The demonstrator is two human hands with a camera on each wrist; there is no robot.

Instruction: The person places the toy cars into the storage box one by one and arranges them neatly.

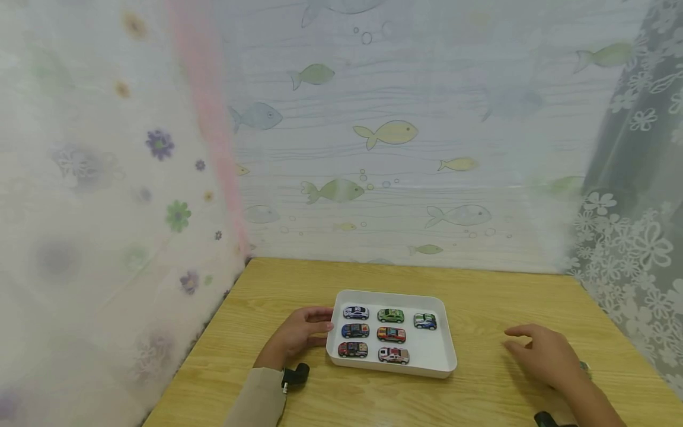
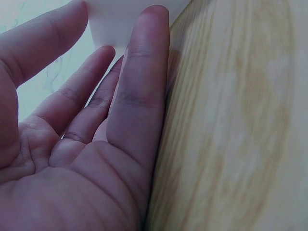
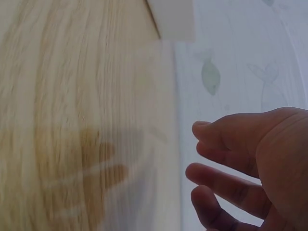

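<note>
A white tray sits on the wooden table and holds several small toy cars in rows, among them a green car and a red car. My left hand lies at the tray's left wall, fingers straight and touching it; the left wrist view shows the straight fingers against the white tray wall. My right hand hovers over the table to the right of the tray, apart from it, fingers loosely spread and holding nothing.
Fish-patterned sheeting closes the back, floral curtains the left and right. A black wrist mount sits at my left sleeve. Bare wood lies in front of and beside the tray.
</note>
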